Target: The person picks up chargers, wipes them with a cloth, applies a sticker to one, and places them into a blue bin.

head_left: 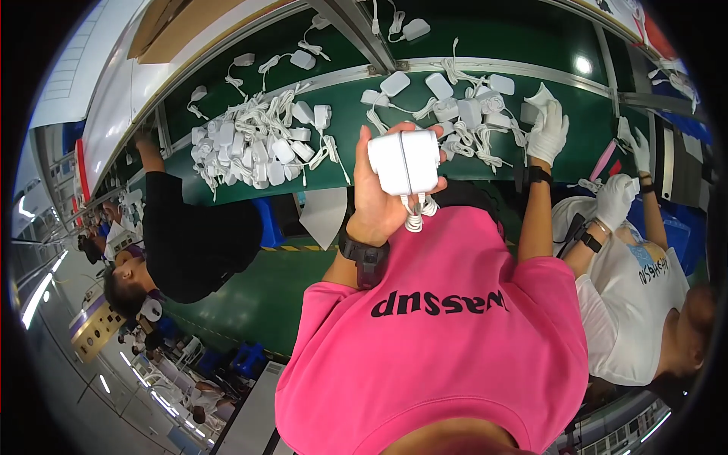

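Note:
My bare left hand (377,186) is raised in front of my chest, its fingers wrapped round what look like two white power adapters (394,165) pressed face to face. A narrow dark gap runs between them, and their bundled white cords (414,221) hang below. Farther right, my right hand (547,135), in a white glove, reaches over the green bench. Its fingers close around a white piece (539,97) that seems to be another adapter, partly hidden by the glove. More white adapters (469,113) with coiled cords lie between the two hands.
A big heap of white adapters (246,144) covers the green conveyor bench (343,121) at left. A metal rail (425,67) runs along its far side, with a post (353,34) rising there. A person in black (201,243) sits left; a person in white (629,303) works right.

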The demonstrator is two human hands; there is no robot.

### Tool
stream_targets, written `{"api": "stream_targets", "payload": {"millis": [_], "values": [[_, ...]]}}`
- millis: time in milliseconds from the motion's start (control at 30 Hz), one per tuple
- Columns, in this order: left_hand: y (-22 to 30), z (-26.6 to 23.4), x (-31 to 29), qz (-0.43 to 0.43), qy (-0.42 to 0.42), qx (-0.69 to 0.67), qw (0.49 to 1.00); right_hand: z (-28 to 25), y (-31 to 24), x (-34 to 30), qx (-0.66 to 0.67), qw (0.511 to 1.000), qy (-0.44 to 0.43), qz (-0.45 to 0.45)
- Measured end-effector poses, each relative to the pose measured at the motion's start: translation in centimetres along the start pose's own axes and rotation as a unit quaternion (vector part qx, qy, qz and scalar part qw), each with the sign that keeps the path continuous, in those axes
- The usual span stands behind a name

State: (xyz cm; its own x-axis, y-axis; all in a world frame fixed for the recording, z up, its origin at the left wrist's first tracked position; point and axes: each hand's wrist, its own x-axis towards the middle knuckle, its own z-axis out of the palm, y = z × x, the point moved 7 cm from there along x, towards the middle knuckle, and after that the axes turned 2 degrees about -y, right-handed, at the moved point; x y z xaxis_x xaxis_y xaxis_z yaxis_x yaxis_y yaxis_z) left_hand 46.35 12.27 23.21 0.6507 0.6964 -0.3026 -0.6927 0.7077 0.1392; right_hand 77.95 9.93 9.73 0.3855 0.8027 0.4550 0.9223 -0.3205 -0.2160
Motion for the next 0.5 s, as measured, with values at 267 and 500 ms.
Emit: {"api": "stream_targets", "payload": {"millis": [267,500], "values": [[0.1,-1.5,0.1,0.013,0.06,0.037,0.997,-6.5,-5.9,0.8,0.606,0.702,-0.085,0.364],[0.2,-3.3,-0.5,0.093,0.106,0.131,0.981,-17.4,-27.4,1.0,0.312,0.89,-0.119,-0.311]]}}
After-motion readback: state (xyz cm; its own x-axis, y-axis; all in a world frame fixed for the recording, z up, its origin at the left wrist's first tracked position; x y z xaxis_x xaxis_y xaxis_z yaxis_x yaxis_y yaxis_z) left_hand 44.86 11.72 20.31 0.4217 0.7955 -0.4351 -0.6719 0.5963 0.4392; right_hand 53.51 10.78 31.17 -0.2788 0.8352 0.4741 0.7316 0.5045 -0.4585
